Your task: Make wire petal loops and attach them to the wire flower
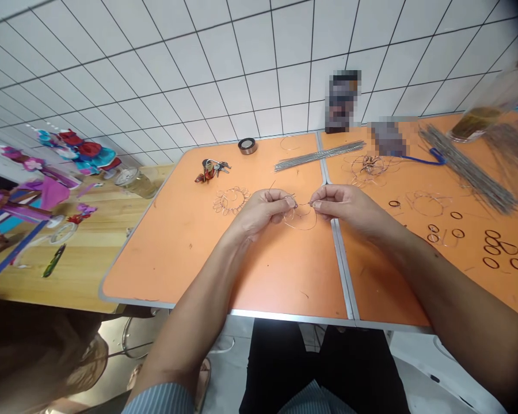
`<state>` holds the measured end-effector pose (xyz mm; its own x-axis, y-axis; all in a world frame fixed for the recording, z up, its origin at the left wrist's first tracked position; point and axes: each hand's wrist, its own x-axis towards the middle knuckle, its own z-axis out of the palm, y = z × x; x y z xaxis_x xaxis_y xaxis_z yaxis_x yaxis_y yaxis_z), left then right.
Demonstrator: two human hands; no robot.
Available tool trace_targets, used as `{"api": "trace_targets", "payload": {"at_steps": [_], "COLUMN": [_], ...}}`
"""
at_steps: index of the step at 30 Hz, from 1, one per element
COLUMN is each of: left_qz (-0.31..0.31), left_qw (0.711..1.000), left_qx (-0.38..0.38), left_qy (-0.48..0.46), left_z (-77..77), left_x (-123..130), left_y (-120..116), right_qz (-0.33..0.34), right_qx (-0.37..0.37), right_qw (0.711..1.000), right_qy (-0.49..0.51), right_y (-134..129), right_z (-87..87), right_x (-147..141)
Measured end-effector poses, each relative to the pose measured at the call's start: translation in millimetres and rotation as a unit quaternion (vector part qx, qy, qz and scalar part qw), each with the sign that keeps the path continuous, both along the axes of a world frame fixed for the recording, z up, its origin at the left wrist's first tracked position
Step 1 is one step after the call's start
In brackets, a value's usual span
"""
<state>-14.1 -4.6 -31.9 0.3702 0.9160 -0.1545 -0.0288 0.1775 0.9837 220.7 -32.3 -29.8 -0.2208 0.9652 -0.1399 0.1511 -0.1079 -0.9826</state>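
Head camera: both bare hands meet above the middle of an orange desk [224,270], close to its metal-edged seam. The left hand [270,208] has its thumb and forefinger pressed together, with no gap showing, on a thin copper-coloured wire [301,229]; its other fingers curl in underneath. The right hand [339,201] pinches the same piece just as narrowly between the tips of thumb and forefinger, its remaining fingers folded toward the palm. The two pinches are near each other but apart, and the wire hangs in a loose curve between and below them, with a stray end rising over the left hand. How the strands join at the fingertips is too fine to tell.

Just beside the left hand lies a looped wire ring [232,200]; beyond it are a bunch of keys [213,169] and a roll of tape [247,146]. A bundle of straight wires [319,155] lies across the seam past the hands. Beyond the right hand sits a wire tangle [370,164], and farther right lie a thicker bundle of rods [468,168] and several small dark rings [492,242], some overlapping.
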Motion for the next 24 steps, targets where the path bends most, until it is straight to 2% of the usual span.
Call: {"api": "trace_targets", "payload": {"at_steps": [7,15,22,24], "left_qz": [-0.021,0.010,0.050,0.055], "left_qw": [1.000,1.000,0.996,0.995], "left_qx": [-0.017,0.001,0.068,0.079], "left_qy": [-0.006,-0.022,-0.003,-0.002], "left_z": [1.1,3.3,2.5,1.9], "left_x": [-2.7,-4.4,-2.8,-2.0], "left_y": [0.8,1.3,0.6,0.5], "right_qz": [-0.003,0.007,-0.005,-0.038], "right_qx": [0.114,0.083,0.120,0.139], "right_qw": [0.991,0.996,0.991,0.987], "right_qy": [-0.067,-0.013,-0.061,-0.065], "right_y": [1.2,-1.9,1.0,0.8], "right_z": [-1.9,-0.5,-4.4,-4.2], "right_x": [0.6,-0.6,-0.5,-0.4]}}
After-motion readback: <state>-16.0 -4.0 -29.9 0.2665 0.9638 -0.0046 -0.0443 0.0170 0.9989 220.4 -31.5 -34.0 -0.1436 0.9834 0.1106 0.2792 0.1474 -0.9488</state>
